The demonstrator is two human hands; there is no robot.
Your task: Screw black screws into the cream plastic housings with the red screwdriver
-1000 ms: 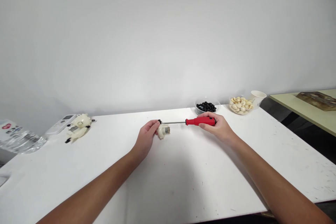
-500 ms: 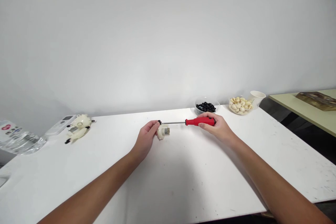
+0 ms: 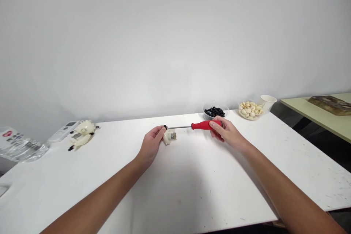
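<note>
— Hands first: how are they set?
— Left hand (image 3: 151, 143) is pinched onto a small cream motor part (image 3: 169, 137) resting on the bench (image 3: 178, 190); right hand (image 3: 226, 132) is wrapped loosely around the red screwdriver (image 3: 204, 125), whose tip is held at the part's top edge.
— What could go wrong?
— With so loose a grip, the tip could probably be knocked off the screw, and the light part could be spun or tipped.
— Anything nearby?
— Bowls of dark beans (image 3: 215, 111) and pale nuts (image 3: 250, 109) are seen behind; further cream parts (image 3: 82, 133) lie far left.
</note>
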